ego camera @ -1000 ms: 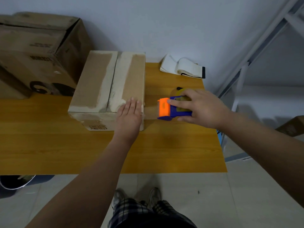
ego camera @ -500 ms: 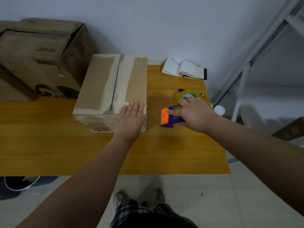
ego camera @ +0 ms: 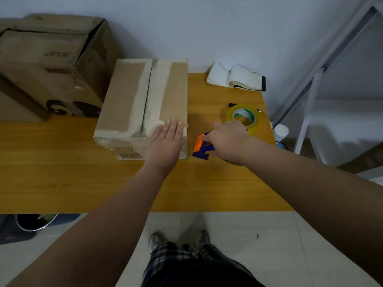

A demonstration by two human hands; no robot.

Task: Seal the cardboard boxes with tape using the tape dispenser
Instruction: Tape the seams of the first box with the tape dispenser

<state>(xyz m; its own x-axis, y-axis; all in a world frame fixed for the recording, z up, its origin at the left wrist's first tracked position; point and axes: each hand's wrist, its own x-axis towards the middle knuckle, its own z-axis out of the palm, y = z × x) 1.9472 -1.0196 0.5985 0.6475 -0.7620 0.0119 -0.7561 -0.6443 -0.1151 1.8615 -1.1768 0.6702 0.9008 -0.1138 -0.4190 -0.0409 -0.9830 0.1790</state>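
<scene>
Pressing flat with left hand [ego camera: 167,139], fingers straight and together, on near right corner of cardboard box [ego camera: 132,100] on table [ego camera: 62,172]. Gripping orange-blue tape dispenser [ego camera: 200,147] in curled right hand [ego camera: 227,141], just right of that corner. Probably light, rigid plastic: hold by body, clear of cutter. Box likely light, apt to slide; pin down.

My left hand [ego camera: 165,141] presses flat on box [ego camera: 143,104] corner; right hand [ego camera: 227,141] grips tape dispenser [ego camera: 200,148] just beside it on bench [ego camera: 62,179].
</scene>
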